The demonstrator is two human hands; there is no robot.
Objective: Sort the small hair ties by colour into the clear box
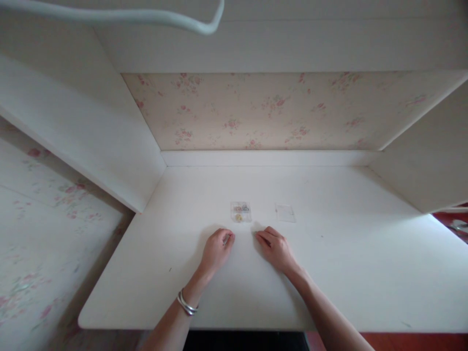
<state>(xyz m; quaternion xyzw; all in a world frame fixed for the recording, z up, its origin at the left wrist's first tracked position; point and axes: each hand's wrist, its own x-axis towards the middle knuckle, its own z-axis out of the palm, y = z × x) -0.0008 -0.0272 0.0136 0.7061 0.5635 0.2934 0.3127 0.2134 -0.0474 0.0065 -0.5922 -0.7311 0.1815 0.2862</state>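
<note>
A small clear compartment box [247,218] sits on the white desk [358,273], just beyond my hands. Tiny pinkish and dark grey pieces lie in its far compartments, and gold-coloured pieces [239,218] in a near one. To its right lies a flat clear piece [285,213] that looks like a lid. My left hand [218,247] is closed in front of the box, thumb against the curled fingers. Across a gap, my right hand [277,248] pinches thumb and fingers together close to the desk. Whatever either hand holds is too small to make out.
White panels [120,122] stand at the left and right, with a shelf edge [256,46] above. A pale cable or bar [146,16] crosses the upper left. Silver bangles [187,304] circle my left wrist. A small dark speck [170,269] lies left of my arm.
</note>
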